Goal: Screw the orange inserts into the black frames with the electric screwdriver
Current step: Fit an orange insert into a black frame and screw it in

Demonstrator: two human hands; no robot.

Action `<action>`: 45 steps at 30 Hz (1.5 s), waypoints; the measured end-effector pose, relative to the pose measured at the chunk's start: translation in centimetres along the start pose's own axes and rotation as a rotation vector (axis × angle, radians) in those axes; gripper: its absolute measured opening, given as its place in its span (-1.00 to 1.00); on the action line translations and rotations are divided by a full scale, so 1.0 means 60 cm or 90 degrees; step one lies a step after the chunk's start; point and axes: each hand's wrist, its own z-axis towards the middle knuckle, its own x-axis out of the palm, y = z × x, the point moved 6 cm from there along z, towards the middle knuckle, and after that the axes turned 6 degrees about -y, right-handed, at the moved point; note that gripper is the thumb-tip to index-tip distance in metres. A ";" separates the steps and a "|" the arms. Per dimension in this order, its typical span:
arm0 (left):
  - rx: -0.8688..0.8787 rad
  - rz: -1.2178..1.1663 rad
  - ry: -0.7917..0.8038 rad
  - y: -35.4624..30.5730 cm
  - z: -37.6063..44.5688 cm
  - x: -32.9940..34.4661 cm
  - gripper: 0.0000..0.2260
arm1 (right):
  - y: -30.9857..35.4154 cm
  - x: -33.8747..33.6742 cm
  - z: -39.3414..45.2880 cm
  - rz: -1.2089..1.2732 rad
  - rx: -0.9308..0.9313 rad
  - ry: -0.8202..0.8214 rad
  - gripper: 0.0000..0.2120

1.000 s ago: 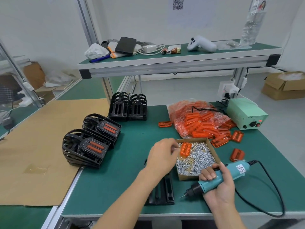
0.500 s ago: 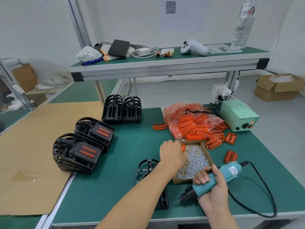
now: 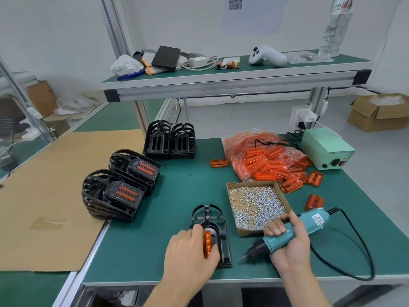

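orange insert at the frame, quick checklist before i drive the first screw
1. Orange insert held at the black frame by the left hand: ok.
2. Insert seated flat in its pocket: not ok, it stands on edge.
3. Electric screwdriver gripped in the right hand: ok.
4. Screw on the bit: cannot tell, tip too small.
5. Screws within reach in the cardboard box: ok.
6. Bit at a screw hole: not ok, it points at bare mat beside the frame.
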 end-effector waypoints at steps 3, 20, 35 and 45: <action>0.030 0.014 -0.019 -0.008 -0.011 0.006 -0.70 | 0.001 0.003 -0.003 0.002 0.000 0.001 -0.80; 0.038 0.044 -0.011 -0.004 -0.006 0.040 -0.61 | 0.001 0.003 -0.006 -0.001 0.003 -0.014 -0.79; 0.134 -0.171 0.134 0.055 -0.013 0.055 -0.60 | 0.001 0.002 -0.004 0.000 -0.001 -0.001 -0.75; 0.132 -0.216 0.163 0.065 -0.016 0.064 -0.58 | 0.000 0.001 -0.002 0.000 -0.007 -0.008 -0.75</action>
